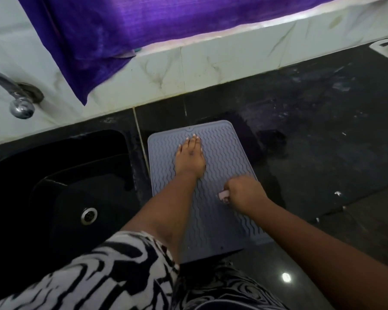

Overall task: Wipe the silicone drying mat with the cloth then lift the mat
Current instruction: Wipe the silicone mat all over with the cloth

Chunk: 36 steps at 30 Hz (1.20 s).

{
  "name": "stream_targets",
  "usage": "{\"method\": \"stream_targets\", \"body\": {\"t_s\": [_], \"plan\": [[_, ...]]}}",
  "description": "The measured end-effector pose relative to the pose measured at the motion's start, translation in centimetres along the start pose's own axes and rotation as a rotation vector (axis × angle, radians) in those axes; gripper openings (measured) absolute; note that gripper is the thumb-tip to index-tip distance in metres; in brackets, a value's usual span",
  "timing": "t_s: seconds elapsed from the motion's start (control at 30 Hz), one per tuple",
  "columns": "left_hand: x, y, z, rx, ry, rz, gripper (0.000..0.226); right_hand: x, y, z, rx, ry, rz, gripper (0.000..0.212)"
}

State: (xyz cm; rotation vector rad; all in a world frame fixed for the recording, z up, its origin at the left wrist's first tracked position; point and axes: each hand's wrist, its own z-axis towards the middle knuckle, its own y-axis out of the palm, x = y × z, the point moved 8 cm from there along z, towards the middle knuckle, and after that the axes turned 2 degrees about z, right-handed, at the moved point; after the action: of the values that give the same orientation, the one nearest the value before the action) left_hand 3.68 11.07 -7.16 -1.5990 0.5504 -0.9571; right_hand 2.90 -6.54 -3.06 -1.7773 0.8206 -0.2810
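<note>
A grey silicone drying mat (224,148) with wavy ridges lies flat on the black counter, just right of the sink. My left hand (189,156) rests palm down on the mat's far half, fingers together and stretched out. My right hand (244,192) is closed in a fist on the mat's right side. A small pale pink cloth (224,195) pokes out from under that fist and touches the mat. Most of the cloth is hidden by my fingers.
A black sink (61,175) with a metal drain (89,215) sits to the left, a chrome tap (18,101) above it. White tiles (211,68) and a purple curtain (126,25) rise behind. The dark counter (323,130) on the right carries white smears.
</note>
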Motion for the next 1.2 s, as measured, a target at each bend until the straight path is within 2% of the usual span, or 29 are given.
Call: {"method": "stream_targets", "body": {"t_s": [0.07,0.13,0.23,0.3,0.4,0.47,0.53,0.87,0.93,1.0,1.07,1.2], "plan": [[0.3,-0.2,-0.1,-0.045,-0.006,0.052,0.057,0.0,0.5,-1.3,-0.114,0.061,0.010,0.027],[0.7,-0.4,-0.7,-0.105,-0.026,0.057,0.058,0.3,-0.3,-2.3,-0.148,0.074,0.140,0.017],[2.3,-1.1,-3.4,-0.093,0.018,-0.113,0.056,0.6,-3.3,-2.8,0.035,0.053,0.354,0.011],[3.0,-1.1,-6.3,-0.041,0.028,-0.199,0.056,-0.1,-4.0,-2.3,0.132,-0.019,0.313,0.013],[1.3,-0.2,-11.3,0.002,-0.117,-0.220,0.061,-1.2,-2.1,-2.1,0.118,-0.042,0.156,0.030],[0.6,0.9,-13.5,-0.033,-0.089,-0.121,0.057,-1.6,0.0,-2.7,0.122,-0.032,0.020,0.039],[0.3,1.5,-14.1,-0.071,-0.029,-0.034,0.053,-1.9,1.4,-4.0,0.177,-0.049,-0.072,0.040],[0.6,1.3,-14.6,-0.075,-0.092,-0.038,0.051,-0.4,5.8,-13.0,0.180,-0.044,0.016,0.030],[0.5,1.3,-14.8,-0.066,-0.088,-0.041,0.052,-0.1,5.8,-13.6,0.162,-0.036,0.067,0.024],[0.4,1.2,-14.8,-0.048,-0.092,-0.045,0.052,0.7,5.2,-13.9,0.159,-0.024,0.231,0.017],[0.4,1.2,-14.6,-0.033,-0.098,-0.059,0.052,2.2,3.7,-13.9,0.230,0.003,0.417,0.005],[0.2,1.2,-14.4,0.004,-0.144,-0.078,0.051,4.3,0.0,-12.7,0.376,0.063,0.501,0.013]]}}
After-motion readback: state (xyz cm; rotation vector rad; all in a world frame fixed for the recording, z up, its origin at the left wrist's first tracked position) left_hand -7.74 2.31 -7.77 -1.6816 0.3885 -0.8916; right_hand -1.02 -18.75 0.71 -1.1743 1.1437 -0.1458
